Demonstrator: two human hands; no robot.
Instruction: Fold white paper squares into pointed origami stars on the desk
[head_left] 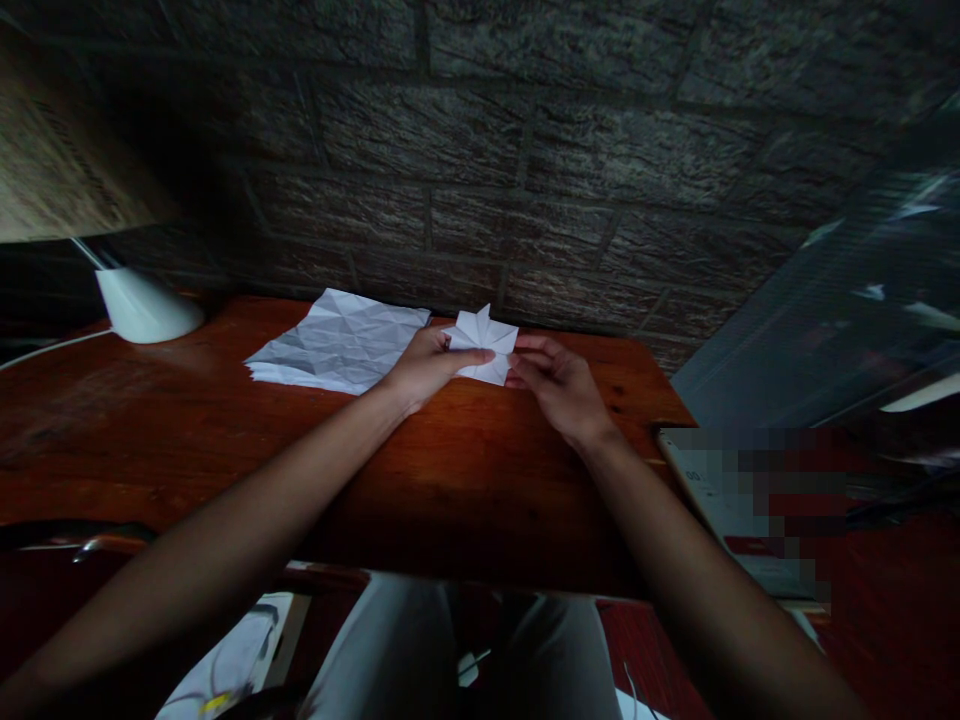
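Dark brick wall [525, 150] behind, red-brown wooden desk [450, 480] below it; light is low, so I log only what I can make out.

Hands:
- Left hand [424, 365]: closed narrowly on the left edge of the folded paper [480, 335], with one finger laid across its lower face.
- Right hand [559, 385]: fingertips pinched on the paper's right lower edge, palm turned inward.

Key relation: the folded paper sits directly between the two hands, at their fingertips, on the side away from my body and close to the wall. It is low over the desk; I cannot tell whether it touches the wood. Its outline is pointed and star-like, slightly wider across than deep, so its longer run goes hand to hand. Neither hand is clearly nearer, as both are in contact with it.

Around the hands:
- Creased sheets [337, 340]: just left of the left hand, lying flat, with the nearest corner beside the knuckles.
- Lamp base [146, 305]: well off to the left, white, under a shade [52, 150].

Counts: folded paper, one. Creased sheets, one pile; several edges show underneath, number not readable. Lamp, one. Hands, two, both mine.
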